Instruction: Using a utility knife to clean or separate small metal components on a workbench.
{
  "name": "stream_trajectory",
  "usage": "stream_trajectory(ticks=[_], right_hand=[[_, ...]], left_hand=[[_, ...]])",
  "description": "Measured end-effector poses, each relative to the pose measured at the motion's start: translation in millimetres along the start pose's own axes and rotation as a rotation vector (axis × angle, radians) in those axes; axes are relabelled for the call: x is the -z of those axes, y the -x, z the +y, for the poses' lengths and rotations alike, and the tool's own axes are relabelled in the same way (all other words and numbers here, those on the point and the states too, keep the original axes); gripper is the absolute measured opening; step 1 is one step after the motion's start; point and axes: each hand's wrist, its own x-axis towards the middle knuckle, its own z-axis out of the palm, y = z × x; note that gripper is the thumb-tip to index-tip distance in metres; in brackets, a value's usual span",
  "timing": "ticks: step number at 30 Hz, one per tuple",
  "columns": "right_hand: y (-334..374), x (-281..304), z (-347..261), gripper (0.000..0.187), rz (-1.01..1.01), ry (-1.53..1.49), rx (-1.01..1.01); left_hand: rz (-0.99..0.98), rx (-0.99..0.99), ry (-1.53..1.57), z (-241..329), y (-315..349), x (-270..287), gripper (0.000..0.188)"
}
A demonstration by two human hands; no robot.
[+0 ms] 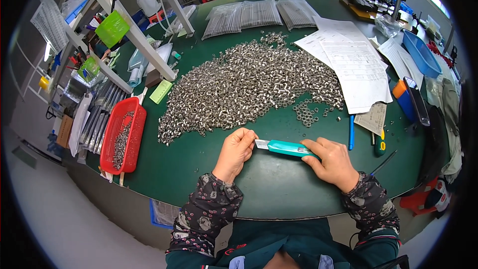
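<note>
Black flowered cloth sleeves [206, 211] covered both forearms in the foreground; to the left, a red perforated plastic basket [140, 124] held a modest share of small silvery metal rings [120, 147]; next, a broad silvery heap of metal rings [249, 82] spread over the dark green tabletop [279, 189], far outnumbering the basket's; the left hand [234, 152] had thumb and forefinger pinched together, though what lay between them could not be made out; just right of those fingertips, a teal plastic utility knife [286, 148] pointed its bared blade toward them; the right hand [331, 160] was closed round its handle; judging by amounts, most pieces seemed left to handle, though whether the basket's were finished could not be told.
</note>
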Motion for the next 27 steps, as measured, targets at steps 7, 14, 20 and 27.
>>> stream_trajectory(ticks=[7,14,20,27], right_hand=[[0.0,-0.5,-0.3,0.027,0.043,0.080,0.051],[0.0,0.3,-0.5,0.028,0.044,0.099,0.062],[-0.6,-0.2,-0.6,0.028,0.049,0.089,0.074],[0.6,1.1,-1.1,0.029,0.044,0.085,0.070]], left_hand=[[0.014,0.011,-0.014,0.2,0.4,-0.6,0.019],[0.009,0.008,-0.022,-0.8,-0.6,0.2,0.021],[-0.012,0.002,-0.021,-1.6,-0.7,1.4,0.023],[0.009,0.005,-0.029,0.2,0.6,-0.7,0.028]])
